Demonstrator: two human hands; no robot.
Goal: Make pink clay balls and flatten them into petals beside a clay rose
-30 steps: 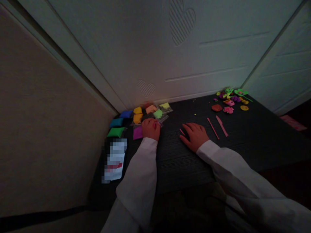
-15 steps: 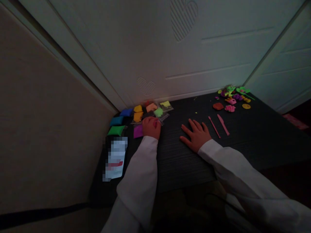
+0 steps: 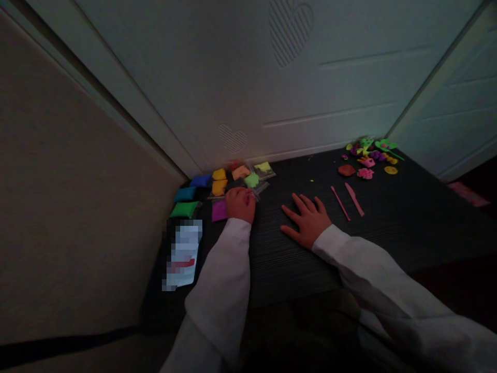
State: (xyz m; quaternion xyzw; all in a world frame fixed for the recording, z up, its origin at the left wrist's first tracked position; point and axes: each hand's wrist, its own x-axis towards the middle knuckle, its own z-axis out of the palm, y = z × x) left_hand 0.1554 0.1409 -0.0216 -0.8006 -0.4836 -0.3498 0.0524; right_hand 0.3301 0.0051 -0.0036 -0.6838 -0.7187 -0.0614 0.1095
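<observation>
Purple pkt (image 3: 219, 211), flattish, beside L hand (image 3: 240, 206)

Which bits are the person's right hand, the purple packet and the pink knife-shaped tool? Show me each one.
Right hand (image 3: 311, 225): head view, on the back of the hand.
Purple packet (image 3: 219, 211): head view, on its visible face.
Pink knife-shaped tool (image 3: 354, 199): head view, about midway along it.
</observation>
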